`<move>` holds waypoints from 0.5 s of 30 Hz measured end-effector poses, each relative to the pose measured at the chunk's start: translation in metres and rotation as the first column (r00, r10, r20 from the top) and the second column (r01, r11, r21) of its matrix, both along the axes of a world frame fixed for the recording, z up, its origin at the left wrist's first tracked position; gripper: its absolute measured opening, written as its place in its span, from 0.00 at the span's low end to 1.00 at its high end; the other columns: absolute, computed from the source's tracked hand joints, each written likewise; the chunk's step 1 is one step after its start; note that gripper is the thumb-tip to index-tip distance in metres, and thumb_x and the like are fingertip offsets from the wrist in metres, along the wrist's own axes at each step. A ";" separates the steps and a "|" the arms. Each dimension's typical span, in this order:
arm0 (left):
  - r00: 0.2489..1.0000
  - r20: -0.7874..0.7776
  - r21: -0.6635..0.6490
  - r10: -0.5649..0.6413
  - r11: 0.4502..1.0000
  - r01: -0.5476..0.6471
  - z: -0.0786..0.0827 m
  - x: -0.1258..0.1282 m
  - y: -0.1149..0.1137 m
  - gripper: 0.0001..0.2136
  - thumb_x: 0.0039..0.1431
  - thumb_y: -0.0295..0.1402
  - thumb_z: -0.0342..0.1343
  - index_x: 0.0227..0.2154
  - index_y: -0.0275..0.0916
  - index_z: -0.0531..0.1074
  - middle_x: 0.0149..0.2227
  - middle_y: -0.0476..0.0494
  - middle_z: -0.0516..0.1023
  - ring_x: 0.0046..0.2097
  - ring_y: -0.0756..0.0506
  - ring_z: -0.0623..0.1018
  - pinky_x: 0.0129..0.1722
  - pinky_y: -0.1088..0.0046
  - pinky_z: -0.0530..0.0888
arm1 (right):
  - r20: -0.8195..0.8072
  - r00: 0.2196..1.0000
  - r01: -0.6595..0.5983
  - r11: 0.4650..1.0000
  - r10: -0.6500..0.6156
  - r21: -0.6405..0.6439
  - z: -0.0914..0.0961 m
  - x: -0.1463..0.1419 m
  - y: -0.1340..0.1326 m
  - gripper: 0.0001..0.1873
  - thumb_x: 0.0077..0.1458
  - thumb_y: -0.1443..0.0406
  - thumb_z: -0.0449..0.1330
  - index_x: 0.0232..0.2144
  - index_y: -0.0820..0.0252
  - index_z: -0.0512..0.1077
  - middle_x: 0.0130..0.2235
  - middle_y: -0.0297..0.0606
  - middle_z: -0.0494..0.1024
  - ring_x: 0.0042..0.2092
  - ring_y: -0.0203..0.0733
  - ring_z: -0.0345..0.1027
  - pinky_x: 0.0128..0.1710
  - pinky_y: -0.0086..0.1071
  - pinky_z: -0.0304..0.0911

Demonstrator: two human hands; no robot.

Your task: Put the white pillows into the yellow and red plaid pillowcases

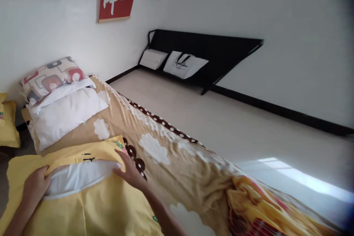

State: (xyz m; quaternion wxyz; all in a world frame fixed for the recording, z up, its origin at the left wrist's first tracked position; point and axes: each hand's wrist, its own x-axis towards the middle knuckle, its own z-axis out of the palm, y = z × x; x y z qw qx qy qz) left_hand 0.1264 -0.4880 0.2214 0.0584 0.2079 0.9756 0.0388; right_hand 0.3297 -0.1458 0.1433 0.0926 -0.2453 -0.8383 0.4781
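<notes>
A yellow pillowcase (107, 202) lies across the near part of the bed, its opening spread wide. Inside the opening shows a white pillow (80, 175). My left hand (35, 188) grips the pillowcase at the left end of the opening, fingers curled over the cloth. At the right end, my right hand (128, 169) pinches the pillowcase edge between thumb and fingers, close to a small printed pineapple. Dark stitched marks run along the upper flap.
A white pillow (69, 118) and a patterned pillow (54, 79) are stacked at the bed's head. A bunched orange blanket (254, 206) lies at lower right. Beyond the bed, a black folding cot (221, 49) leans by the wall with a white bag (184, 65) and box (153, 59).
</notes>
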 end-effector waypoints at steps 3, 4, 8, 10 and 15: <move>0.988 -0.034 -0.140 -0.148 0.980 0.142 0.023 -0.004 0.016 0.21 0.66 0.44 0.42 0.33 0.39 0.78 0.36 0.36 0.82 0.42 0.35 0.80 0.41 0.62 0.73 | 0.184 0.983 -0.060 0.961 0.009 0.269 0.008 -0.052 -0.024 0.40 0.45 0.67 0.60 0.63 0.56 0.63 0.62 0.49 0.68 0.63 0.56 0.58 0.62 0.48 0.50; 0.974 -0.095 -0.159 -0.206 0.969 0.189 0.029 -0.002 0.022 0.20 0.66 0.42 0.43 0.32 0.38 0.78 0.36 0.36 0.81 0.41 0.35 0.80 0.40 0.61 0.72 | 0.220 0.975 -0.038 0.950 -0.033 0.309 0.009 -0.064 -0.026 0.37 0.45 0.70 0.58 0.60 0.59 0.66 0.59 0.51 0.70 0.60 0.56 0.60 0.60 0.47 0.51; 0.817 -0.208 0.013 -0.537 0.834 0.552 0.034 0.021 0.066 0.15 0.63 0.28 0.44 0.36 0.40 0.77 0.39 0.38 0.79 0.43 0.40 0.77 0.44 0.64 0.72 | 0.222 0.973 -0.011 0.946 -0.065 0.325 0.012 -0.087 -0.007 0.19 0.45 0.75 0.52 0.36 0.63 0.78 0.41 0.50 0.78 0.47 0.50 0.68 0.48 0.38 0.56; 0.635 -0.014 0.183 -0.773 0.622 0.761 0.023 0.032 0.107 0.14 0.60 0.24 0.45 0.34 0.42 0.76 0.39 0.43 0.79 0.43 0.44 0.77 0.44 0.69 0.72 | 0.192 0.981 -0.029 0.952 -0.031 0.303 0.017 -0.087 0.005 0.14 0.44 0.75 0.52 0.28 0.61 0.77 0.35 0.43 0.78 0.41 0.44 0.68 0.43 0.33 0.56; 0.532 0.220 0.263 -0.818 0.575 0.775 -0.026 0.034 0.223 0.14 0.61 0.27 0.48 0.45 0.38 0.76 0.49 0.39 0.80 0.49 0.42 0.78 0.49 0.68 0.74 | 0.058 0.998 -0.007 0.967 -0.008 0.254 0.036 -0.079 0.012 0.12 0.43 0.73 0.53 0.23 0.57 0.75 0.31 0.36 0.78 0.36 0.39 0.68 0.38 0.28 0.56</move>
